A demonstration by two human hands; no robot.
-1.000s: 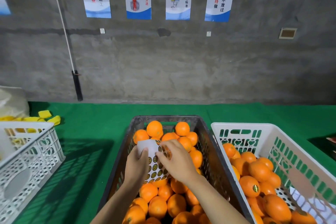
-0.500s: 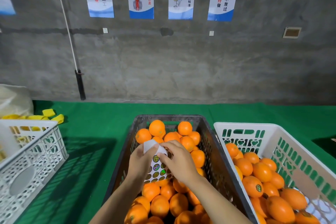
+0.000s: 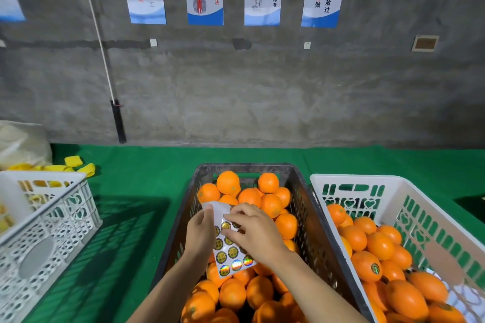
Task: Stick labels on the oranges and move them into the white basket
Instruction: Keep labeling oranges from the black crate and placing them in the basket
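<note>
While the left hand (image 3: 200, 231) holds the label sheet (image 3: 231, 249) steady over the dark crate (image 3: 309, 217) of oranges (image 3: 270, 204), the right hand (image 3: 252, 231) pinches, probably peeling, one label; white basket (image 3: 420, 207) alongside.

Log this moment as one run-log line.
left hand holds sticker sheet | right hand picks at label | over dark crate | white basket partly filled

Green-covered table (image 3: 147, 181) carries dark crate (image 3: 312, 220), white basket (image 3: 409, 191) right, second white crate (image 3: 63, 220) left, yellow pieces (image 3: 78, 165).
</note>
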